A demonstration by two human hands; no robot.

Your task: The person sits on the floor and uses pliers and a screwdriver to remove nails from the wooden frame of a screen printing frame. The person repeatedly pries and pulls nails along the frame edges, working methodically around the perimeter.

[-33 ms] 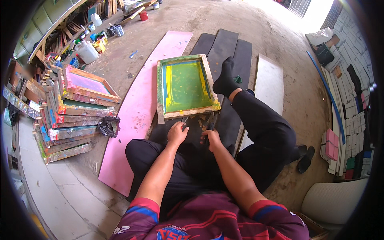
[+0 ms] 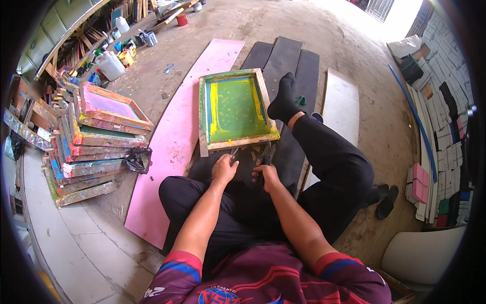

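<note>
A wooden screen-printing frame with green mesh and yellow and blue edges lies in front of me. Just below its near rail is my left hand, closed round a slim tool with a dark end; its kind is hard to tell. My right hand grips a black-handled tool, whose working end I cannot make out against the dark board. Small wood scraps lie between the hands by the near rail. Neither hand visibly touches the frame.
Dark boards lie under the frame, with a pink board on the left and a white board on the right. More frames are stacked at the left, a black plastic bag beside them. My socked foot rests right of the frame.
</note>
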